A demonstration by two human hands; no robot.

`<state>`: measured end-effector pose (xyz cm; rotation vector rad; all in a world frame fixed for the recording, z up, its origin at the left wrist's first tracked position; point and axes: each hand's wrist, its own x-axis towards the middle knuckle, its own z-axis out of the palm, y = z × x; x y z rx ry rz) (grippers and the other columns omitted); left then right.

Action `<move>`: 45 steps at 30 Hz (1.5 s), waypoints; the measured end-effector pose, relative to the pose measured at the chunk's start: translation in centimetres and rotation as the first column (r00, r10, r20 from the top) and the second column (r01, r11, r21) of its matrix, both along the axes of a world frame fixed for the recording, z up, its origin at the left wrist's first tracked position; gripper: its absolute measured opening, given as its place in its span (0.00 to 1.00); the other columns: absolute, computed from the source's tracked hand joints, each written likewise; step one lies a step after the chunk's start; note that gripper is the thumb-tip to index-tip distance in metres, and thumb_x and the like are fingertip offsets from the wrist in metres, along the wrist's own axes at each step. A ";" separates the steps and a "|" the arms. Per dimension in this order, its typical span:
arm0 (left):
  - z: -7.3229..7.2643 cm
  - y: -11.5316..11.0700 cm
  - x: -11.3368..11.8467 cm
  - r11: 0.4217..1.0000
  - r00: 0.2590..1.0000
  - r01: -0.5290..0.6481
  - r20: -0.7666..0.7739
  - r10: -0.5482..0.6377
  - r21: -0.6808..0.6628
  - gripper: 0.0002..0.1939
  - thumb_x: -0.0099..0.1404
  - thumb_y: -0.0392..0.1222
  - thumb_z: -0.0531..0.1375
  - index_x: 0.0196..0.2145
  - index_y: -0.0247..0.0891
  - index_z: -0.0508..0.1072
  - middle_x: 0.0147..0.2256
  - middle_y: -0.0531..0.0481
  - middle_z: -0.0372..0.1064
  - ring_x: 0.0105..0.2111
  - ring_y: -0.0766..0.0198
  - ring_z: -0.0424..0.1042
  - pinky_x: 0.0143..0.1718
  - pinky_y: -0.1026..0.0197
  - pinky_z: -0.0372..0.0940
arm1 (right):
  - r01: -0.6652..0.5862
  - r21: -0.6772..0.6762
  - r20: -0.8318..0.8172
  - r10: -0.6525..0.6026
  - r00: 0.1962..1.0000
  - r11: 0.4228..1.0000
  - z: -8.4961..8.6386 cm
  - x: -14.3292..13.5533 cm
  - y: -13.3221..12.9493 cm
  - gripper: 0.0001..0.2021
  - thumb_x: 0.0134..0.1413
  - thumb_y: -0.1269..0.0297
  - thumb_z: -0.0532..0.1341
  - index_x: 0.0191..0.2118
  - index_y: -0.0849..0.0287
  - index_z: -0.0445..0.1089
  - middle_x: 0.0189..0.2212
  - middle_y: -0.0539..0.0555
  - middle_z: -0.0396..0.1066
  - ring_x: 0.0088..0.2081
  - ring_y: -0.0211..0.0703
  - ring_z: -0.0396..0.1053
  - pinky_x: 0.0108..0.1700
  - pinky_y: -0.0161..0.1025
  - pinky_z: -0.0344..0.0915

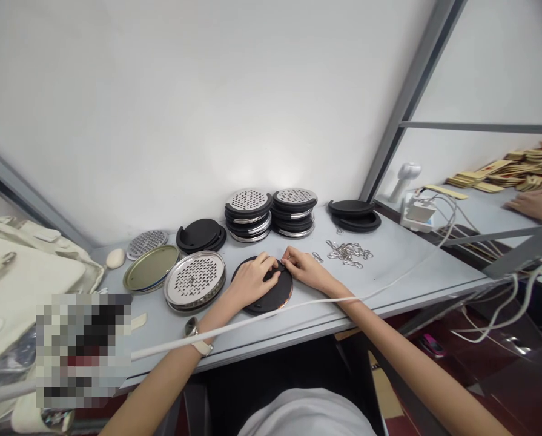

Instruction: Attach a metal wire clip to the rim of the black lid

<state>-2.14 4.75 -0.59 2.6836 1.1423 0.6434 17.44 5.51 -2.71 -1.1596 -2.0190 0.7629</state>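
Observation:
A round black disc (271, 297) lies flat on the table in front of me, with an orange-brown glint along its right edge. My left hand (255, 280) rests over its upper left part, fingers bent and closed on it. At the disc's far right edge my right hand (306, 269) pinches with thumb and fingertips; whatever is between them is too small to make out. Just right of that hand lies a single small metal clip (317, 257), and beyond it a loose pile of metal clips (350, 253). A perforated metal disc (195, 278) sits left of my left hand.
Behind stand two stacks of black-rimmed perforated discs (247, 203). Black discs (202, 233), an olive lid (152, 267) and a cream bag (29, 260) are leftward. Black rings (355, 215) sit right. A white cable (316, 301) crosses in front. Another person's hand (536, 204) is far right.

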 end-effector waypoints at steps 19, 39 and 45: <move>-0.2 0.1 0.0 1.000 1.000 0.003 0.003 -0.003 0.007 0.04 0.66 0.41 0.53 0.39 0.41 0.64 0.39 0.52 0.64 0.33 0.66 0.68 0.35 0.63 0.62 | 0.013 0.022 -0.009 -0.013 1.000 1.000 -0.5 -0.2 0.3 0.06 0.60 0.62 0.50 0.33 0.56 0.57 0.21 0.46 0.64 0.23 0.36 0.61 0.28 0.32 0.54; -0.1 0.0 0.0 1.000 0.999 0.008 0.051 -0.007 -0.028 0.05 0.64 0.40 0.53 0.39 0.41 0.65 0.38 0.52 0.64 0.32 0.66 0.68 0.33 0.62 0.61 | -0.012 0.026 -0.011 0.013 1.000 1.000 -0.6 0.1 0.2 0.06 0.60 0.63 0.50 0.32 0.57 0.59 0.22 0.46 0.65 0.24 0.36 0.61 0.28 0.31 0.55; -0.2 0.1 0.0 0.999 0.998 0.008 0.057 -0.006 -0.036 0.05 0.65 0.41 0.52 0.38 0.41 0.65 0.38 0.52 0.64 0.32 0.66 0.68 0.34 0.62 0.62 | -0.003 0.035 0.000 0.003 1.000 0.999 -0.3 0.1 0.0 0.06 0.60 0.64 0.50 0.32 0.57 0.58 0.23 0.47 0.65 0.25 0.36 0.62 0.28 0.31 0.56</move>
